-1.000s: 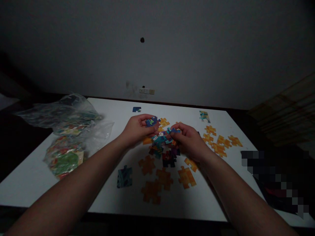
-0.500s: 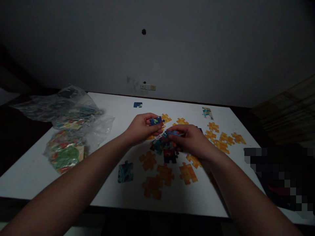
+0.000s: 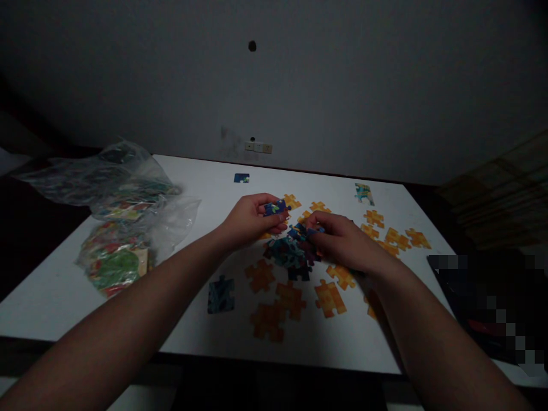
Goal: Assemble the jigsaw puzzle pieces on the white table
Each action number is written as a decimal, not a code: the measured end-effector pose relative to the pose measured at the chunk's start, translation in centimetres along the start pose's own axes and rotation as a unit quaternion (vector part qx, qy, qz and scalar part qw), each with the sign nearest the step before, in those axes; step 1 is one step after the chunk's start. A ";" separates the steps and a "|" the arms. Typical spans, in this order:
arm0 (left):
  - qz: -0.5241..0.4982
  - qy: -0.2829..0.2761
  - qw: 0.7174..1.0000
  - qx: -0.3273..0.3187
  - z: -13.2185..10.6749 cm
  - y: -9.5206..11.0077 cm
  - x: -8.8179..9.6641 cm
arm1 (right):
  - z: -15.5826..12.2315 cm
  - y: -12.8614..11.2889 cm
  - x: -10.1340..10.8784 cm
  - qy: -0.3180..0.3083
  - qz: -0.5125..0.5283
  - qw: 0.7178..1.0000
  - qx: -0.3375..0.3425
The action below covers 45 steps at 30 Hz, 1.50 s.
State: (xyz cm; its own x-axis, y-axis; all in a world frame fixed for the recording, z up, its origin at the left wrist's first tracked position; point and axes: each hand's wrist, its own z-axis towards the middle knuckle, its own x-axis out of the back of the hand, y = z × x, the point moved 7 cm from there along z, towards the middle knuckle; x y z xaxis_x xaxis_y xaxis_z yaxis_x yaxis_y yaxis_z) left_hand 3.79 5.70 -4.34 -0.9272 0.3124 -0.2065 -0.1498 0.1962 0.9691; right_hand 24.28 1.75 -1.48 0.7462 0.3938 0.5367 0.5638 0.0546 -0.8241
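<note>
Between the thumb and fingers of my left hand [image 3: 252,220] is a dark blue puzzle piece [image 3: 274,208] with a green and white print. My right hand [image 3: 342,237] is closed on a blue puzzle piece [image 3: 315,231], partly hidden by its fingers. Below both hands lies a pile of teal and dark puzzle pieces [image 3: 285,251]. Several orange puzzle pieces [image 3: 290,299] are scattered around that pile. A separate teal puzzle piece [image 3: 221,294] rests near the front of the white table [image 3: 184,331].
Clear plastic bags [image 3: 124,182] with colourful puzzle pieces [image 3: 117,268] inside cover the left side. At the far edge are a blue corner piece [image 3: 242,178] and a teal-yellow piece [image 3: 363,194]. A dark, partly pixelated object [image 3: 462,302] occupies the right edge.
My right hand has shifted slightly to the right, away from my left hand, and more of the pile shows. My left hand keeps its piece. The view has tilted a little.
</note>
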 end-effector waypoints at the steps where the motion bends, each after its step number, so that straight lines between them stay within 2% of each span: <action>1: 0.001 -0.001 1.000 0.002 0.0 0.0 0.0 | -0.1 -0.2 0.4 0.014 -0.065 0.998 0.017; 3: 0.000 0.000 1.000 0.005 -0.1 0.1 -0.1 | -0.3 -0.7 1.0 0.034 -0.198 0.979 0.042; 5: -0.006 0.006 1.000 0.008 -0.2 0.4 -0.1 | -0.4 -1.2 1.0 0.044 -0.274 0.959 0.064; 9: -0.019 0.022 1.000 0.010 -0.3 0.8 -0.2 | -0.8 -2.6 -0.7 0.044 -0.291 0.946 0.136; 12: -0.019 0.018 1.000 0.011 -0.2 0.8 -0.3 | -0.8 -3.1 -2.0 0.027 -0.281 0.946 0.162; 16: -0.021 0.011 1.000 0.002 -0.2 0.8 -0.2 | -0.7 -2.7 -2.3 0.015 -0.204 0.969 0.137; 18: -0.026 0.009 1.000 -0.002 -0.3 0.9 -0.1 | -0.6 -2.1 -2.2 0.006 -0.119 0.987 0.105; 20: -0.030 0.006 1.000 -0.001 -0.4 1.0 -0.2 | -0.4 -1.7 -1.8 0.027 -0.010 0.996 0.081; 23: -0.038 -0.004 0.999 -0.001 -0.7 1.2 -0.3 | -0.1 -1.2 -1.0 0.092 0.126 0.986 0.054; 25: -0.041 -0.011 0.999 -0.004 -0.8 1.4 -0.5 | 0.2 -0.8 -1.0 0.107 0.172 0.979 0.032; 29: -0.036 -0.016 0.999 -0.008 -0.8 1.3 -0.7 | 0.5 -0.1 -1.2 0.098 0.210 0.973 0.005; 40: -0.035 -0.027 0.999 -0.009 -1.1 1.6 -0.9 | 0.3 -0.6 -1.1 0.080 0.215 0.973 0.014; 45: -0.039 -0.011 0.999 -0.014 -1.0 1.8 -0.4 | 0.0 -0.7 0.8 0.145 0.229 0.962 0.026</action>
State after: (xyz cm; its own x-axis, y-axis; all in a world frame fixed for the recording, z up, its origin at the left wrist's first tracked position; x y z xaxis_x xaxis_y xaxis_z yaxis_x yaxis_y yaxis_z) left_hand 3.52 5.04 -2.37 -0.9045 0.3180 -0.2840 -0.2306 0.1953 0.9532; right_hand 24.44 2.04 -0.45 0.9839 0.1147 0.1368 0.1393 -0.0141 -0.9901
